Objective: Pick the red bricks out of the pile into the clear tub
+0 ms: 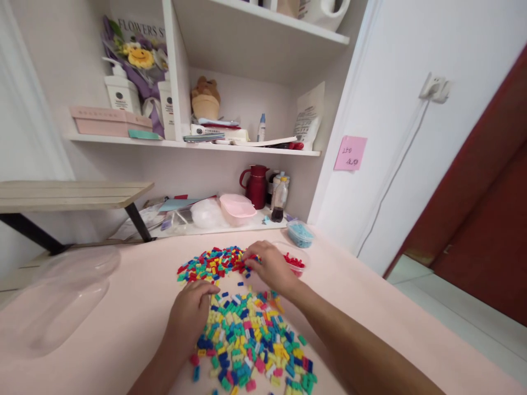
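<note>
Bricks on bench, axes every way; far pile at 12 o'clock, running 9-to-3. Right hand narrow at its 3 o'clock end, can't tell hold; left hand half-spread, near pile's 10 o'clock.

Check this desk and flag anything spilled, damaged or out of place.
Nothing looks clearly damaged or tipped over. The loose bricks lie scattered in two spreads on the tabletop, a few strays between them; whether spilled or laid out, I cannot tell. Papers beside the slatted stand look jumbled.
</note>
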`<move>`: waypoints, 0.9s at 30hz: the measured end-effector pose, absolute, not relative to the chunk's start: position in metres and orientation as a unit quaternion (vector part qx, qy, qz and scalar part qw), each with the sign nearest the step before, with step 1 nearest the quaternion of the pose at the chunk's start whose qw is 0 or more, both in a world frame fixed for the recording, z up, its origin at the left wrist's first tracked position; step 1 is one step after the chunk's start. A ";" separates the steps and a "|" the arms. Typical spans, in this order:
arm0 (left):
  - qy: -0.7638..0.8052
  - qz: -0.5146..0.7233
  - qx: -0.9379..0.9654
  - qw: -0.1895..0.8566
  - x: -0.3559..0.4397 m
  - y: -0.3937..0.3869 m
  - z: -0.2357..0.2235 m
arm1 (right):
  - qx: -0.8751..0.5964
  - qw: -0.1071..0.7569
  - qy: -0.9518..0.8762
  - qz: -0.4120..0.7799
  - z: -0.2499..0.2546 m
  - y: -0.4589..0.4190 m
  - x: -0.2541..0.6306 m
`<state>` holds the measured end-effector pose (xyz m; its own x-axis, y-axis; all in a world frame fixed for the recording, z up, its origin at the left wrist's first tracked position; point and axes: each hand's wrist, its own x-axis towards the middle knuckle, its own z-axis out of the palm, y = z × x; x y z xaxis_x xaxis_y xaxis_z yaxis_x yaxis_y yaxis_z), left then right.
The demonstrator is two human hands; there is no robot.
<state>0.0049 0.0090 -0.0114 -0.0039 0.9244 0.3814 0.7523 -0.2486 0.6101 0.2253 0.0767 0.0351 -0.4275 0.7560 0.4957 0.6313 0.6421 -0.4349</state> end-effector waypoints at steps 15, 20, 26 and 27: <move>0.617 0.372 0.682 0.129 0.004 0.011 -0.009 | -0.630 0.189 -0.753 0.000 0.080 0.082 0.276; 0.611 0.379 0.684 0.126 0.004 0.011 -0.010 | -0.576 0.182 -0.787 0.125 0.059 0.070 0.239; 0.601 0.390 0.686 0.129 0.004 0.010 -0.013 | -0.620 0.117 -0.775 0.034 0.013 0.061 0.211; 0.601 0.390 0.685 0.130 0.005 0.009 -0.013 | -0.623 0.115 -0.774 0.020 0.009 0.061 0.211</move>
